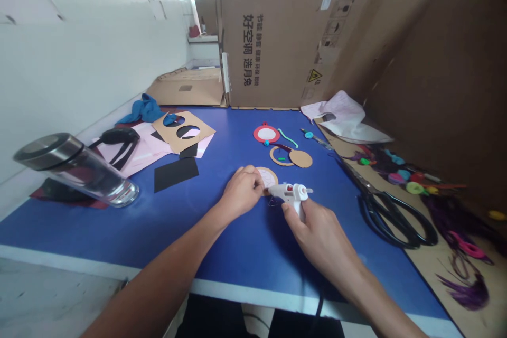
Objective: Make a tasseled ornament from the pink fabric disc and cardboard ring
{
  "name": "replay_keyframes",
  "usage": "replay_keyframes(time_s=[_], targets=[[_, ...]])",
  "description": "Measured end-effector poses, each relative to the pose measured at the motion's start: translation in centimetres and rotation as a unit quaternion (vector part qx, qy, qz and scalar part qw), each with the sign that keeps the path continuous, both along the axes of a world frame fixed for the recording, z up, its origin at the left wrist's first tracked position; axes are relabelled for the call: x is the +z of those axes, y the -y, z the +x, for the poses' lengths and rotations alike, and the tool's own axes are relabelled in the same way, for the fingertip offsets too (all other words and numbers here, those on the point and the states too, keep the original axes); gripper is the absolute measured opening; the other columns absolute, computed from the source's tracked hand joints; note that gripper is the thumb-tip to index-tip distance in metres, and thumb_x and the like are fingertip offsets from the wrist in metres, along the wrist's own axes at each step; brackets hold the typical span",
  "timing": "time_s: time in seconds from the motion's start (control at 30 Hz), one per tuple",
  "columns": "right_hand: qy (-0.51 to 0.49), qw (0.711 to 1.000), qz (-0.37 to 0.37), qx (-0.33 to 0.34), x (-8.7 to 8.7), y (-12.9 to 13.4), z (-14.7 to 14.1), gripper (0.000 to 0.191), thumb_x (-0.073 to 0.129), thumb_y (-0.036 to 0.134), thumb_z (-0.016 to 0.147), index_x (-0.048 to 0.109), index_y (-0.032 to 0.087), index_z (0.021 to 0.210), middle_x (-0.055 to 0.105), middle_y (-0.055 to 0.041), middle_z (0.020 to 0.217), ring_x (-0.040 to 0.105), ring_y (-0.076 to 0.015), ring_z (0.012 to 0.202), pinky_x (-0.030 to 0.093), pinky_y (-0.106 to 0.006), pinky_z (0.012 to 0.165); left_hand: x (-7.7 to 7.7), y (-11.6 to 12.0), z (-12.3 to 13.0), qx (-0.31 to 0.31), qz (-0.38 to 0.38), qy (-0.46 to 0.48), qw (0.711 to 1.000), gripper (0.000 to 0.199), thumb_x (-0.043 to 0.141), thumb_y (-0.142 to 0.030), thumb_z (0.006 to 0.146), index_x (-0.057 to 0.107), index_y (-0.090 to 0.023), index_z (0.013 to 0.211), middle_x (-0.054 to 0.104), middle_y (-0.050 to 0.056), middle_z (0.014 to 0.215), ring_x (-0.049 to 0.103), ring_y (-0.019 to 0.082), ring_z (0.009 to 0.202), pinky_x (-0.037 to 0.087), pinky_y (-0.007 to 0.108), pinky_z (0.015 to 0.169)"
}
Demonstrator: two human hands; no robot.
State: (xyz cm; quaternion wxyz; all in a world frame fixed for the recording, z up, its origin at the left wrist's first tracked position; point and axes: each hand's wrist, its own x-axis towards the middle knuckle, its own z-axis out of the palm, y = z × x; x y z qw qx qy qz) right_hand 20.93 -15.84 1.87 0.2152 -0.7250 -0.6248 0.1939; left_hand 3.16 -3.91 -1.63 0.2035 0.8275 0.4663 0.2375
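A white hot glue gun (289,193) is gripped in my right hand (317,222), its nozzle pointing left. That nozzle meets the edge of a round cardboard disc (268,175) with a pale face, lying on the blue table. My left hand (243,187) has its fingers curled and pressed on the disc's left edge, partly covering it. Just beyond lie a cardboard ring (277,159), a plain cardboard disc (301,158) overlapping it, and a red-rimmed white disc (266,133). A green strip (288,138) rests beside the red one.
At left, a glass bottle (91,174) stands near black paper (176,174) and cardboard with round holes (184,129). Large black scissors (392,216) lie at right, beside coloured scraps and purple tassels (465,290). A tall cardboard box (285,37) walls the back.
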Motion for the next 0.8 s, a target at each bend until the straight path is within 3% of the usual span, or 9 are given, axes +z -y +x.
replay_keyframes(time_s=[0.37, 0.8], targets=[[0.002, 1.0, 0.02, 0.009, -0.31, -0.02, -0.08, 0.037, 0.043, 0.048, 0.102, 0.053, 0.023, 0.076, 0.067, -0.0098, 0.071, 0.054, -0.0201, 0.059, 0.029, -0.031, 0.059, -0.38, -0.2, -0.13, 0.002, 0.0, -0.003, 1.0, 0.019, 0.061, -0.014, 0.092, 0.071, -0.022, 0.077, 0.073, 0.005, 0.103, 0.066, 0.022, 0.102, 0.051, 0.039, 0.102], [-0.003, 1.0, -0.01, 0.006, -0.76, -0.09, -0.27, 0.032, 0.041, 0.045, 0.103, 0.055, 0.022, 0.086, 0.072, -0.0126, 0.084, 0.06, -0.0239, 0.07, 0.033, -0.032, 0.064, -0.18, -0.23, -0.1, -0.001, -0.002, -0.004, 1.0, 0.021, 0.062, -0.015, 0.093, 0.07, -0.022, 0.074, 0.073, 0.005, 0.102, 0.066, 0.022, 0.102, 0.051, 0.039, 0.1]])
